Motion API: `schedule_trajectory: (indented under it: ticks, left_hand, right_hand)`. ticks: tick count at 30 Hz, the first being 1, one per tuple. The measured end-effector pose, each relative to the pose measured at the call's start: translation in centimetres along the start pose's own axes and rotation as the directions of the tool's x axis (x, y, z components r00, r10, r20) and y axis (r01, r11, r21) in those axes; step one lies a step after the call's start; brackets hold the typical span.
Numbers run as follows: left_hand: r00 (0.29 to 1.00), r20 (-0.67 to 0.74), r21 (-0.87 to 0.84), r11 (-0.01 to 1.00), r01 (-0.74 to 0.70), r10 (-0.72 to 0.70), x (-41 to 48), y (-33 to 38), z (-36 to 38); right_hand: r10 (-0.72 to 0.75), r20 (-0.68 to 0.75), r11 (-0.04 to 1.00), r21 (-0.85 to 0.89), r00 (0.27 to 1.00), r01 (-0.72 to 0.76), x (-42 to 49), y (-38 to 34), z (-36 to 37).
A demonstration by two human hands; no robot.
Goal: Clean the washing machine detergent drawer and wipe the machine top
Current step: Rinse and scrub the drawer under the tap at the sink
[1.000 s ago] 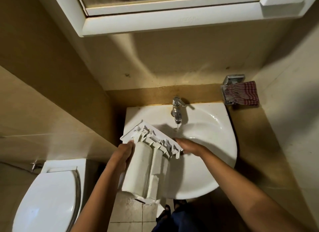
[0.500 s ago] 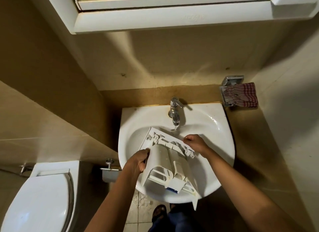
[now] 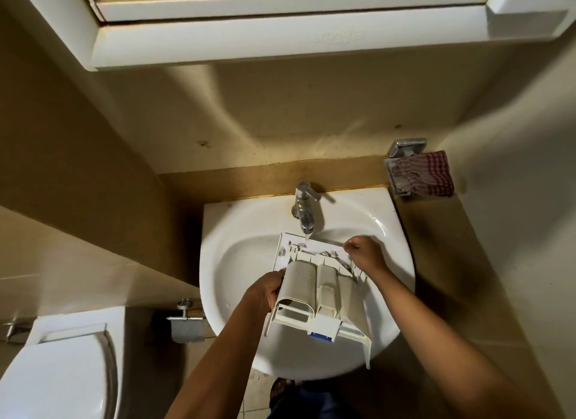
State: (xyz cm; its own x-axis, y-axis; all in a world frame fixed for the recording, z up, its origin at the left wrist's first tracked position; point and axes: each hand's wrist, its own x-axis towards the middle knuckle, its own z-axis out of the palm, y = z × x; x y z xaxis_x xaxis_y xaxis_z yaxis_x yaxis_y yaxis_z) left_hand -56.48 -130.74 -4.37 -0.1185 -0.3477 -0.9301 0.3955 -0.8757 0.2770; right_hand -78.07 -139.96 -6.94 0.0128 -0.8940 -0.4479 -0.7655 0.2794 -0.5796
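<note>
1 detergent drawer (image 3: 314, 281), long axis toward tap (image 3: 304, 208); left hand (image 3: 265, 290), right hand (image 3: 363, 253) fingers clamped on it.

White washbasin with the detergent drawer in its bowl

The white ceramic washbasin (image 3: 230, 281) sat against the tan wall. A chrome tap (image 3: 304, 209) stood at the middle of its back rim, and a thin stream of water fell from the spout. The white detergent drawer (image 3: 314, 284) lay tilted over the bowl, rounded compartment bottoms up, its front panel under the spout and its rear end jutting past the near rim. The left hand (image 3: 265, 290) gripped its left side and the right hand (image 3: 364, 253) held the panel's right end. Whether the panel touched the porcelain could not be told.
</note>
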Motion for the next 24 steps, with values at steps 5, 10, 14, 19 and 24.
schedule_trajectory:
  ticks: [5, 10, 14, 19, 24]
  left_hand:
    - [0.999, 0.036, 0.015, 1.000, -0.019, 0.019, 0.6, 0.2, 0.7]
    - [0.999, 0.050, 0.045, 0.999, -0.013, 0.011, 0.6, 0.4, 0.9]
    - [0.998, 0.049, 0.032, 0.999, -0.031, 0.030, 0.3, 0.1, 1.3]
    - [0.998, 0.027, 0.023, 0.998, -0.063, 0.062, 0.5, -0.5, 1.2]
    - [0.997, 0.011, 0.035, 0.997, -0.073, 0.072, -0.2, -0.7, 0.9]
  right_hand:
    - [0.041, -0.066, 0.992, -0.115, 0.997, -0.049, -0.5, -0.7, -0.2]
    - [-0.161, -0.049, 0.974, -0.168, 0.986, 0.150, -1.8, -3.0, 0.9]
    - [-0.334, 0.166, 0.939, -0.032, 0.928, 0.343, -3.4, -5.9, 2.5]
    - [-0.474, 0.260, 0.839, -0.156, 0.841, 0.521, -3.6, -6.8, 2.7]
    - [-0.465, 0.251, 0.828, -0.216, 0.849, 0.518, -2.1, -6.2, 2.9]
